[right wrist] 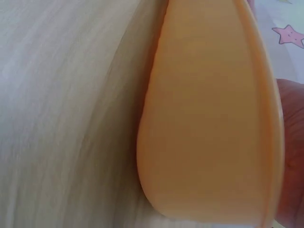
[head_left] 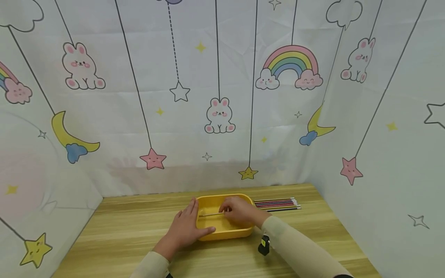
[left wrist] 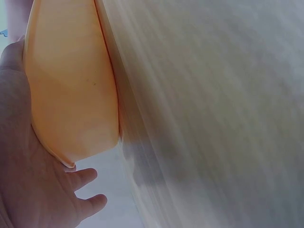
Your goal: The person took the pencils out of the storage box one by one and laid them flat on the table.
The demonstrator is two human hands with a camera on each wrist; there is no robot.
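A yellow plastic tray [head_left: 226,234] with raised walls and rounded corners sits on the table. My left hand [head_left: 185,227] rests against its left end, fingers extended along the rim and thumb over the front corner. In the left wrist view, that hand [left wrist: 35,166] lies along the tray's side [left wrist: 71,85]. Inside the tray, the right hand [head_left: 240,211] pinches a thin gold-coloured pencil [head_left: 209,214] pointing left. Its fingertips are partly hidden. The right wrist view shows mostly the tray's outer wall [right wrist: 209,118], with part of the right hand [right wrist: 292,152] behind the rim.
Several pencils [head_left: 276,204] in red, dark and gold lie side by side right of the tray, white ends pointing right. The wood-grain table [head_left: 128,227] meets a white cloth backdrop [head_left: 187,154] printed with rabbits and stars. A small black device [head_left: 264,245] hangs beneath the right wrist.
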